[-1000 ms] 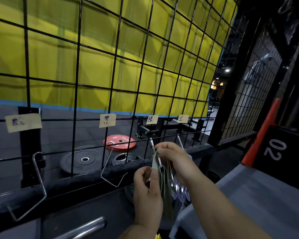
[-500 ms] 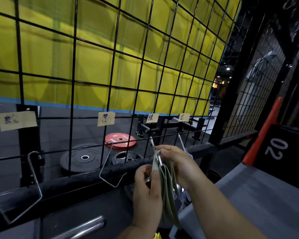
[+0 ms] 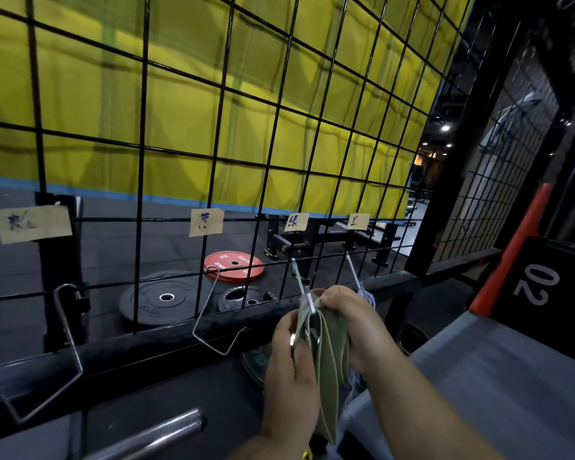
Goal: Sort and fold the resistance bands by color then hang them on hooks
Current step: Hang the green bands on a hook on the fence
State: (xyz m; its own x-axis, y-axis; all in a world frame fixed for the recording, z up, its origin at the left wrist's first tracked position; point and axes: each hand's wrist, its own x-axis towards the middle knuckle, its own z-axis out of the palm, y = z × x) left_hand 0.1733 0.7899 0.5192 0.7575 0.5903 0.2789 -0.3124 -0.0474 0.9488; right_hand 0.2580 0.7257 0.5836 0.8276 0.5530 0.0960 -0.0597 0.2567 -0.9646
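A bundle of folded green resistance bands (image 3: 326, 366) hangs from the third wire hook (image 3: 301, 283) on the black grid wall (image 3: 213, 161), under a paper label (image 3: 296, 222). My right hand (image 3: 352, 323) grips the top of the green bands at the hook. My left hand (image 3: 287, 370) pinches the hook's lower metal tip beside the bands. Pale bluish bands (image 3: 367, 297) hang on the fourth hook (image 3: 352, 272), mostly hidden behind my right hand. Two other hooks, one (image 3: 213, 313) under the second label and one (image 3: 63, 353) at the left, hang bare.
Weight plates lie on the floor behind the grid: a red one (image 3: 234, 265) and a black one (image 3: 161, 298). A grey padded surface (image 3: 498, 376) sits at the lower right, beside a black box marked 02 (image 3: 541, 287). A chrome bar (image 3: 153, 436) sticks out at the bottom.
The green bands have slid further down onto the hook. My left hand shifted slightly to the hook's tip; my right hand stays on the bands' top.
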